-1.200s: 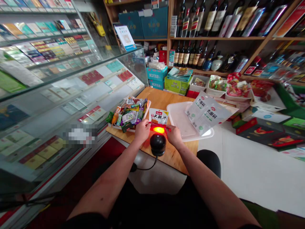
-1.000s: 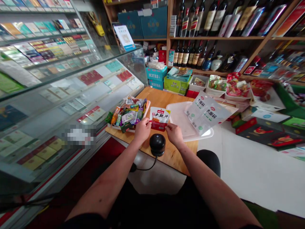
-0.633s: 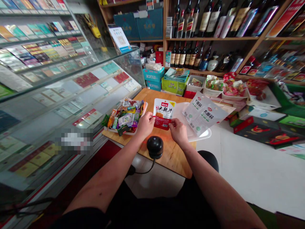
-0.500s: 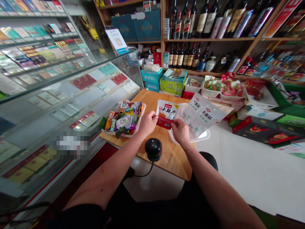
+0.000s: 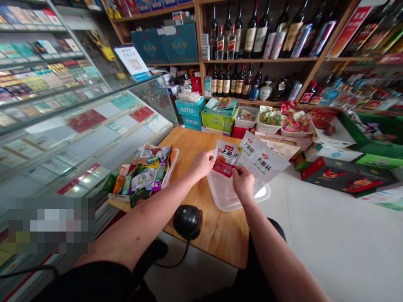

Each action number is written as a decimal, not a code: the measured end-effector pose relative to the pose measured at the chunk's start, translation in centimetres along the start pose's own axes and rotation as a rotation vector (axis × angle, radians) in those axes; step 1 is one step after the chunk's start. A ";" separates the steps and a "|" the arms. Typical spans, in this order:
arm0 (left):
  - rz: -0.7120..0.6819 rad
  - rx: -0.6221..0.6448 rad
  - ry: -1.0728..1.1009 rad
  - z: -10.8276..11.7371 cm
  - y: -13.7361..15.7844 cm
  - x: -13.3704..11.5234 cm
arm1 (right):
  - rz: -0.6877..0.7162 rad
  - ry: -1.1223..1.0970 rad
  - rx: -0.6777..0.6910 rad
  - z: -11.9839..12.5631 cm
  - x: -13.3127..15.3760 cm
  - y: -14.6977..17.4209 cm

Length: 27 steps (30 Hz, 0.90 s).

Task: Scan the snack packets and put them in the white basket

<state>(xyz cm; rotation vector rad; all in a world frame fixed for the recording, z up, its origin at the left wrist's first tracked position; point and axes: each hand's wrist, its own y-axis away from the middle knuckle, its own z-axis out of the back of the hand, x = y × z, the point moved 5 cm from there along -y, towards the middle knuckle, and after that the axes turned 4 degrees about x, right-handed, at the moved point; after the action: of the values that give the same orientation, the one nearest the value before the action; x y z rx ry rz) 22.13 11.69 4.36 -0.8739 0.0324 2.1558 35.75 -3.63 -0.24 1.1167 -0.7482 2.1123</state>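
Note:
A white and red snack packet (image 5: 227, 158) is held by its lower edge in both hands, over the near left part of a white plastic tray (image 5: 226, 197). My left hand (image 5: 204, 161) pinches its left side and my right hand (image 5: 243, 183) pinches its bottom right corner. Two larger white pouches (image 5: 262, 161) lie in the tray just behind it. A black dome-shaped scanner (image 5: 188, 221) with a cable sits on the wooden table (image 5: 217, 230) nearer to me. A second white tray (image 5: 170, 172) heaped with several colourful snacks stands to the left.
A glass display counter (image 5: 78, 126) of cigarette packs runs along the left. Shelves of wine bottles (image 5: 252, 37) fill the back wall. Boxes and bins of snacks (image 5: 270, 119) crowd the table's far edge. Red and green boxes (image 5: 346, 176) lie on the white floor at right.
Both hands lifted the packet off the scanner, whose red light went out, and carried it forward and right over the white tray. My view shifted, so the scanner sits lower in frame.

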 end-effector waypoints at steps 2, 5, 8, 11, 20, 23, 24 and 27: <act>0.034 0.057 0.004 -1.5 -1.6 0.4 | -0.031 0.000 -0.011 -0.1 -0.8 -0.8; 0.072 0.111 0.022 -3.5 -4.1 1.1 | -0.083 0.017 -0.003 -0.5 -2.0 -1.6; 0.127 0.148 0.045 -5.5 -6.2 1.8 | -0.125 0.005 0.032 -0.9 -2.8 -2.2; 0.175 0.198 0.050 -7.5 -7.5 2.5 | -0.144 -0.002 0.096 -1.2 -3.2 -2.6; 0.162 0.225 0.145 -10.6 -9.4 2.7 | -0.122 -0.203 0.255 -2.0 -3.2 -2.9; 0.192 0.207 0.124 -10.5 -9.6 2.5 | -0.168 -0.223 0.280 -2.2 -3.3 -2.7; 0.203 0.213 0.100 -10.5 -9.4 2.5 | -0.181 -0.214 0.279 -2.2 -3.3 -2.6; 0.166 0.286 0.018 -10.7 -8.7 2.4 | -0.199 -0.210 0.267 -2.1 -3.4 -2.6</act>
<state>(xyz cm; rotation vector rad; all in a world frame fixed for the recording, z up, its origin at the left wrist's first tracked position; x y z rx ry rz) 33.19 16.08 -3.08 -0.7454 0.4251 2.2246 38.15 -1.32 -3.66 1.5084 -0.4318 1.9851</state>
